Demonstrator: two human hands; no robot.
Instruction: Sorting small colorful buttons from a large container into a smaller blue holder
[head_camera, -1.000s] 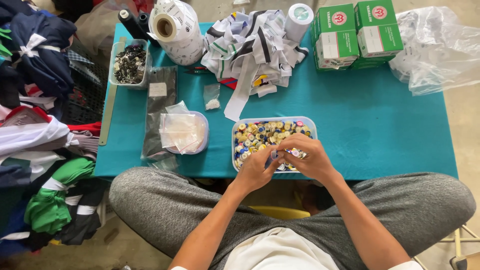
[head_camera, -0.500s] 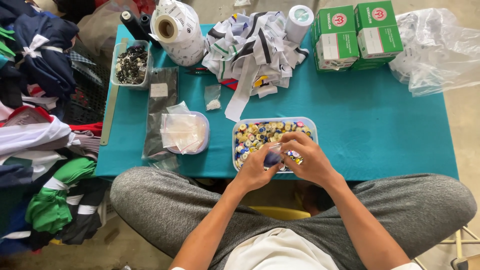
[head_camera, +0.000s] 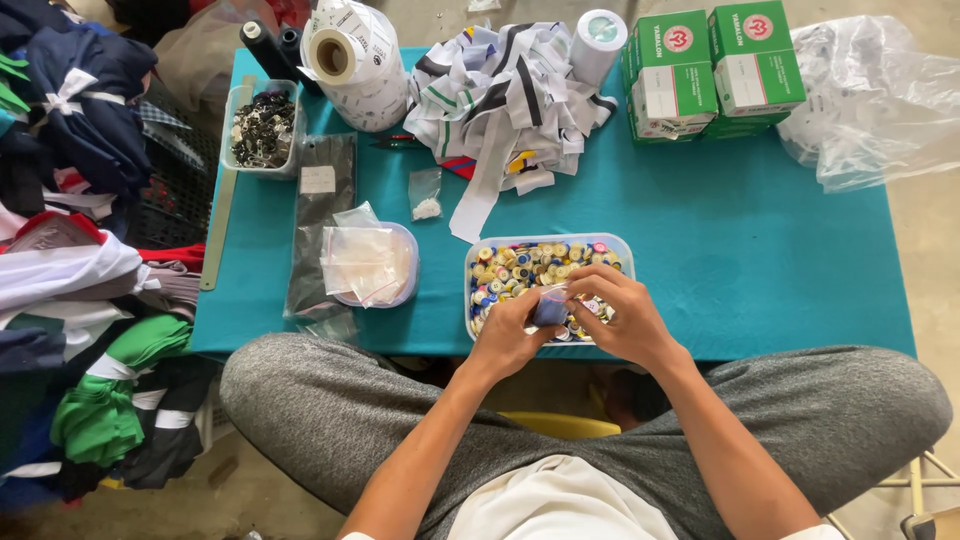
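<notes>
Head cam shows both our hands have crept from the tray's near rim to over the clear tray (head_camera: 478, 252) of colourful buttons, so we're mid-fill: left hand (head_camera: 508, 335) and right hand (head_camera: 622, 318) both pinch a small clear bag (head_camera: 550, 306). Our fingers cover most of it, so what's inside is hard to make out.

Light: bright, even daylight, no single source evident.
Shadows: soft and short, darkest under the table (head_camera: 760, 250) at lower centre.
Glare: mild sheen on the plastic sheet (head_camera: 870, 100), upper right.
Focus: sharp centre; hands slightly soft.
Edges: mild wide-angle bowing.
</notes>
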